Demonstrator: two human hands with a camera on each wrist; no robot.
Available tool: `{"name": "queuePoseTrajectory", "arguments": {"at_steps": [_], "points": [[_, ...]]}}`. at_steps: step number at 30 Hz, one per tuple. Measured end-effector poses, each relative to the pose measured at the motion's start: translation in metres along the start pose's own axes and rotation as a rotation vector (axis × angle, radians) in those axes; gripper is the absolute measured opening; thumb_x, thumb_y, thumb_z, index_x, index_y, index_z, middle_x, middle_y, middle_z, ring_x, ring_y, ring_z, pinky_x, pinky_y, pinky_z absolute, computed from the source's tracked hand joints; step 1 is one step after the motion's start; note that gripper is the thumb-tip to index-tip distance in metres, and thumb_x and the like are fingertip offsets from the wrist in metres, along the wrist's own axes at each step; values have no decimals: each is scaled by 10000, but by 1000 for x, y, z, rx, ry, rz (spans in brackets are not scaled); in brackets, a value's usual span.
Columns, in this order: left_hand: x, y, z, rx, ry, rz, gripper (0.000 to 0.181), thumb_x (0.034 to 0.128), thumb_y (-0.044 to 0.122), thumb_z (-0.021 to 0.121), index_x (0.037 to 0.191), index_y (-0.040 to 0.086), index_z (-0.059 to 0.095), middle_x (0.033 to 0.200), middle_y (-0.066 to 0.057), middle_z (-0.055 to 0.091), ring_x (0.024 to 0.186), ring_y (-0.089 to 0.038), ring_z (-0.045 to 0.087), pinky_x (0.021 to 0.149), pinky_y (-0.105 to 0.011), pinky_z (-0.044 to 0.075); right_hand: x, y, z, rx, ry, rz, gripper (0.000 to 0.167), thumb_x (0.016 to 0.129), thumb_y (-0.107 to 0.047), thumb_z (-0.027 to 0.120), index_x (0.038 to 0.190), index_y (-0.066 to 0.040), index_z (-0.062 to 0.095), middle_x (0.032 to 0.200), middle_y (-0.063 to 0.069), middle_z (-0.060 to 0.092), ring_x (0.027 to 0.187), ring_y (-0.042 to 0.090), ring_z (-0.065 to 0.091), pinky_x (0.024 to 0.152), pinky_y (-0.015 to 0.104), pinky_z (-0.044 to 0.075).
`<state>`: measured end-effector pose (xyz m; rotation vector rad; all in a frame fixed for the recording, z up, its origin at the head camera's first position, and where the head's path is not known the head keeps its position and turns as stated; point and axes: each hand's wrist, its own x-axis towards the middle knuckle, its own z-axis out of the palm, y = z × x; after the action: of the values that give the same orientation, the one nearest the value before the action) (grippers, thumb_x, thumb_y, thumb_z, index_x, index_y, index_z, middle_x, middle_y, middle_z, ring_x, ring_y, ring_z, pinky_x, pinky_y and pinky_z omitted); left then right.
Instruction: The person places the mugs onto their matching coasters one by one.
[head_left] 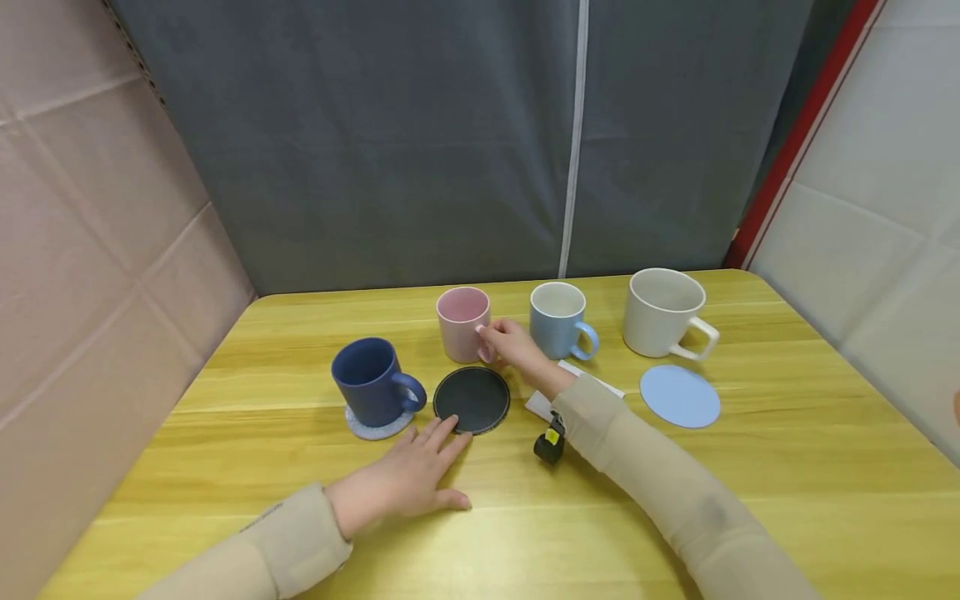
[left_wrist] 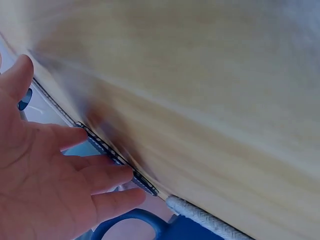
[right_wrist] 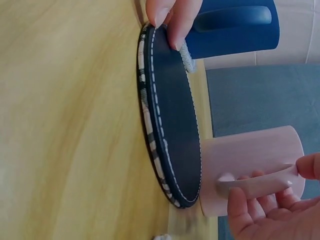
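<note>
My right hand (head_left: 517, 348) grips the handle of a pink mug (head_left: 457, 335) that stands upright behind a round black coaster (head_left: 471, 398). In the right wrist view its fingers (right_wrist: 241, 212) curl through the pink handle, with the thumb on top. My left hand (head_left: 408, 477) lies spread out, fingers straight, two fingertips on the near edge of the black coaster. Stitching runs around that coaster's rim in the right wrist view. Left of it, a dark blue mug (head_left: 372, 398) sits on a grey coaster (head_left: 375, 432), its handle pointing right.
Right of the pink mug stand a light blue mug (head_left: 551, 335) and a wide white mug (head_left: 649, 329). A pale blue coaster (head_left: 679, 397) lies before the white one. My right forearm partly covers a white flat piece (head_left: 539, 407). A grey curtain (head_left: 375, 150) hangs behind the table.
</note>
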<state>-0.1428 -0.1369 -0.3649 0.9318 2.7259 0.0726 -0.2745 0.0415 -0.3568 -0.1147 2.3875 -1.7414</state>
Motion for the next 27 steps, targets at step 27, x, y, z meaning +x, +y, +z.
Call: {"name": "queuePoseTrajectory", "arguments": {"at_steps": [27], "points": [[3, -1, 5, 25, -8, -9, 829, 815, 585, 541, 1417, 60, 317, 1473, -226, 219, 1334, -405, 246, 1031, -549, 279, 11, 5, 11, 261, -129, 61, 307, 872, -137, 332, 572, -70, 344, 537, 14, 371, 529, 135, 392, 562, 241, 394]]}}
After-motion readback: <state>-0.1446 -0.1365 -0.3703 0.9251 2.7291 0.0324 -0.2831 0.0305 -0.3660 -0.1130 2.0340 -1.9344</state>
